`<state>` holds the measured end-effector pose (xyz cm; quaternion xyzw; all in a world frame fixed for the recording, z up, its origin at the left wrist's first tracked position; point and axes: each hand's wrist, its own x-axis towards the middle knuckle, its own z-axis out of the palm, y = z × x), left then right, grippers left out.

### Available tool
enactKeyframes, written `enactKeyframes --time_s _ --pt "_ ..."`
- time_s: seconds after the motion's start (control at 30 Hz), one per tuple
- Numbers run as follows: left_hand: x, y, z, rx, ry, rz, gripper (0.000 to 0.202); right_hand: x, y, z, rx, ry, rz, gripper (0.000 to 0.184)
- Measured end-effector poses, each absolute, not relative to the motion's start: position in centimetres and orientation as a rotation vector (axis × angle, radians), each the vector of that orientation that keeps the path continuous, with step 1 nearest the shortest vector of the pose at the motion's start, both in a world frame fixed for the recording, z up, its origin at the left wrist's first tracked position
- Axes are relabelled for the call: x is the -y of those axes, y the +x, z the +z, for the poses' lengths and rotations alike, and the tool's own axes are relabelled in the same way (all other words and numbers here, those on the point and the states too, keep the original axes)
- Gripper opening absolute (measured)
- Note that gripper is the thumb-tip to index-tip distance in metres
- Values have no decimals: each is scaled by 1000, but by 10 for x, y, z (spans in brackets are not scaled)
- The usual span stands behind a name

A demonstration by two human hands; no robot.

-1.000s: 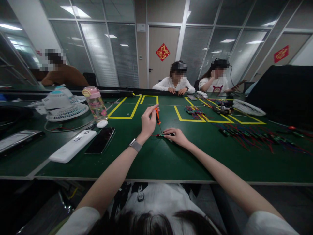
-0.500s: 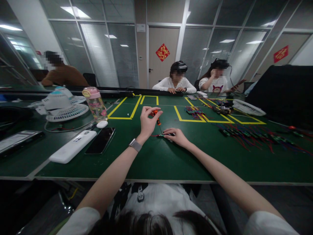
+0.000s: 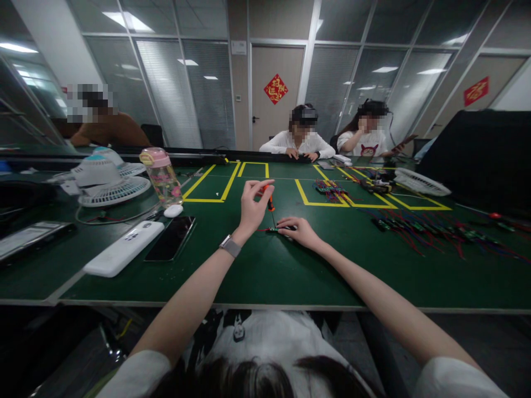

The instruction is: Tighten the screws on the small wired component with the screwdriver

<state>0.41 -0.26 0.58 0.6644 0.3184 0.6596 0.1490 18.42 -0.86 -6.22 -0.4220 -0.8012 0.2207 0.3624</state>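
My left hand grips the top of a screwdriver with an orange and black handle. The screwdriver stands nearly upright, its thin shaft reaching down to a small green circuit board on the table. A red wire runs out from the board's left side. My right hand lies low on the table at the board's right end, fingers closed on the board. A dark thing shows under that hand, too hidden to name.
On the green table, a phone, a white power bank, a bottle and a fan stand left. Wired circuit boards lie right, more by yellow tape. Two people sit opposite.
My left hand has shifted slightly right and turned a little at the screwdriver's handle, which stands a bit straighter. My right hand and the board have stayed in place.
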Motion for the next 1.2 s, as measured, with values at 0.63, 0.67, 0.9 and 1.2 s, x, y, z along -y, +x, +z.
enactKeyframes --time_s 0.63,0.67,0.9,1.2 --pt "1 5 5 -842 1862 1822 24 9 184 -62 2070 -1073 561 18" --pt "1 5 5 -858 1875 1838 24 9 184 -62 2069 -1073 563 18" --pt "2 4 5 -973 1918 1968 12 8 185 -64 2058 -1081 579 18" --pt "2 3 8 -886 1839 1814 28 8 185 -64 2059 -1078 568 18"
